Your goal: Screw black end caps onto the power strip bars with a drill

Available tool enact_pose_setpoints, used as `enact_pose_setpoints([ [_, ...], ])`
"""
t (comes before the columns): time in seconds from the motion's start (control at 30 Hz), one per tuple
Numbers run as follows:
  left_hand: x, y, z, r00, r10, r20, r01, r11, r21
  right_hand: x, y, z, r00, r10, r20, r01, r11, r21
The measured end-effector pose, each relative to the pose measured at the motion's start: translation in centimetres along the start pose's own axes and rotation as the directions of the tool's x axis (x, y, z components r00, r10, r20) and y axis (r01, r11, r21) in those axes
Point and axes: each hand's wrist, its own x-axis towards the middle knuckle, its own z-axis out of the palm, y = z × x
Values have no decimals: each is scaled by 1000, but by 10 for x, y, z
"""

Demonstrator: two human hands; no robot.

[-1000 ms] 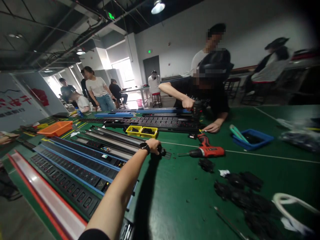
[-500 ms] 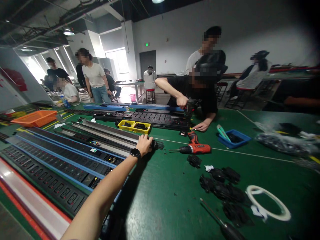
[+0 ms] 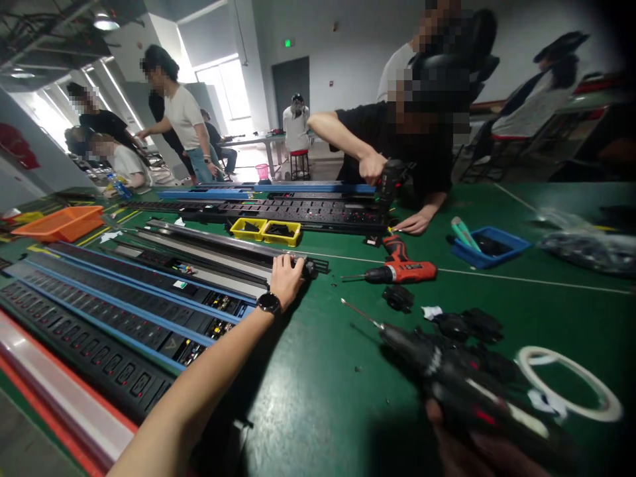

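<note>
My left hand [image 3: 287, 281], a dark watch at its wrist, is closed over the near end of a long metal rail [image 3: 226, 245] with a black end piece [image 3: 315, 266]. Its fingertips are partly hidden. At the lower right my right hand [image 3: 447, 437], dark and blurred, grips a black power drill [image 3: 457, 381]; the long thin bit [image 3: 360, 311] points up and left over the green table [image 3: 298, 397]. Left of my forearm lie long black socket strips [image 3: 89, 341] with blue edges. Loose black parts [image 3: 470, 324] lie behind the drill.
An orange-red drill [image 3: 410, 270] lies mid-table. Beyond the rail stand yellow trays [image 3: 281, 233]; a blue tray [image 3: 489, 248] and a tape ring [image 3: 603, 397] are at right, an orange tray [image 3: 59, 223] at left. Across the table a co-worker's hand [image 3: 372, 165] holds another drill.
My right hand has come into view at the lower right with the black drill raised. My left hand stays at the rail's end. The view has tilted down a little.
</note>
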Motion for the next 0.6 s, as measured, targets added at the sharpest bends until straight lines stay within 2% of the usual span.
enact_pose_setpoints([
  [0.13,-1,-1,0,999,28,24,-28,999,-15,75,-19,-7,999,15,47,-23,983,180],
  [0.2,-5,0,1,999,25,35,-25,1000,-6,110,-34,-6,993,29,115,-75,903,422],
  [0.3,-8,2,1,999,31,38,-33,998,44,147,-48,-7,974,42,223,-168,795,582],
  [0.4,1,-2,-5,999,37,34,-40,996,84,165,-46,-12,965,56,258,-210,753,623],
  [0.47,16,-10,-10,996,79,49,-81,996,27,171,-42,-18,960,60,275,-227,743,630],
  [0.53,35,-22,-14,975,203,92,-193,976,-106,173,-37,-22,953,65,296,-243,744,622],
  [0.6,53,-34,-13,924,345,164,-302,922,-243,174,-35,-25,947,71,312,-256,754,605],
])
